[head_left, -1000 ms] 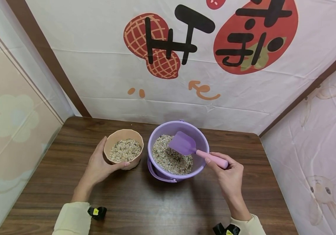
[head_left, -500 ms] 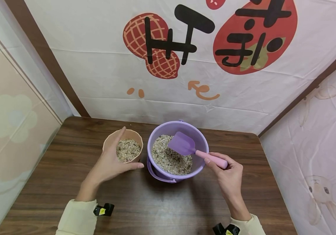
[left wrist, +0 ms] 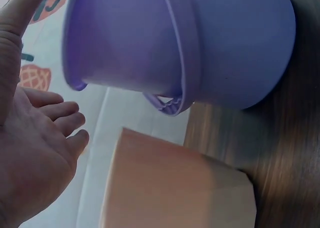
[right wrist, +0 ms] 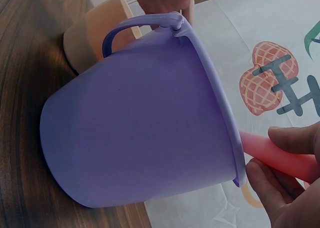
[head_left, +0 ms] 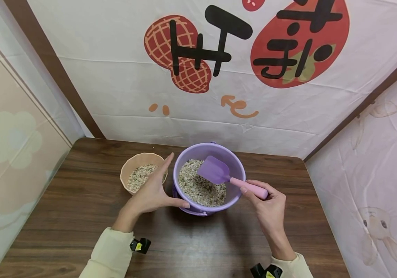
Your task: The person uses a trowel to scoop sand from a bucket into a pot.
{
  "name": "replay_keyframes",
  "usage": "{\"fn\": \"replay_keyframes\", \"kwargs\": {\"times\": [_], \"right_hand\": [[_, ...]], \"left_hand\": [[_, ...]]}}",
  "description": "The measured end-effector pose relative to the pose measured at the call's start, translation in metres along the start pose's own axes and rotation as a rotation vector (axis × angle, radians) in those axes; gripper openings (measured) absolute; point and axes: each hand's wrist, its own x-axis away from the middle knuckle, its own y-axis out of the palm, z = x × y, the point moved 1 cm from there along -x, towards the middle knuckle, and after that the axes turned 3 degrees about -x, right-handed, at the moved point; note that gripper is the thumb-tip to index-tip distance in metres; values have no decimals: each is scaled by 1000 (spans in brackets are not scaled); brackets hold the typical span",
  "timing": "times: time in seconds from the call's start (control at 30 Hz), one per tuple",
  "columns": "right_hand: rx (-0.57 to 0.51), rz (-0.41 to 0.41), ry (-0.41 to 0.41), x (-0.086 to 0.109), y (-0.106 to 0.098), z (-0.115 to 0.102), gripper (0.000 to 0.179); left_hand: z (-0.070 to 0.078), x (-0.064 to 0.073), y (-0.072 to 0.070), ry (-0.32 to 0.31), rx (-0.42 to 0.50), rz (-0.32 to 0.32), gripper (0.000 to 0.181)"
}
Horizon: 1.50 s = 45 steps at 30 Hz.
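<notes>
In the head view a purple bucket (head_left: 238,162) holds pale, gravel-like grains (head_left: 198,185). My right hand (head_left: 269,212) pinches the pink handle of a toy shovel (head_left: 215,170), whose purple blade lies over the bucket's mouth. My left hand (head_left: 153,193) hovers between the bucket and a peach faceted pot (head_left: 126,170), fingers straight and thumb spread toward the bucket's near left rim. From the left wrist view, the palm (left wrist: 35,163) is bare and holds nothing. Similar grains (head_left: 142,175) fill part of the pot, and my left hand hides its right side.
Both containers stand toward the back of a brown wooden table (head_left: 198,247). A white printed cloth (head_left: 122,88) hangs right behind it, with more cloth at both sides. The bucket's handle (left wrist: 182,48) hangs down on the side facing the pot.
My left hand has let go of the peach pot and moved right, over its edge, to the bucket's left side. The right hand and shovel have stayed practically still.
</notes>
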Motion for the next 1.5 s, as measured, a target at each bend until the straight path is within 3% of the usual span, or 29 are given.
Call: {"fn": "replay_keyframes", "kwargs": {"times": [0.3, 0.5, 0.8, 1.0, 1.2, 1.5], "right_hand": [[-8, -2, 12, 0, 1, 0, 29], [48, -67, -4, -5, -2, -9, 29], [408, -220, -158, -42, -11, -31, 24], [589, -311, -164, -66, -3, -41, 20], [603, -396, -106, -81, 11, -36, 16], [549, -405, -45, -93, 26, -23, 19]], "left_hand": [[-2, -7, 10, 9, 5, -20, 147], [-3, -8, 12, -4, -10, -24, 147], [-4, -9, 12, -15, -5, -35, 147], [-5, -10, 13, -14, 2, -32, 147], [-5, -10, 14, -13, 12, -31, 147], [-3, -9, 12, -8, 22, -25, 148]]}}
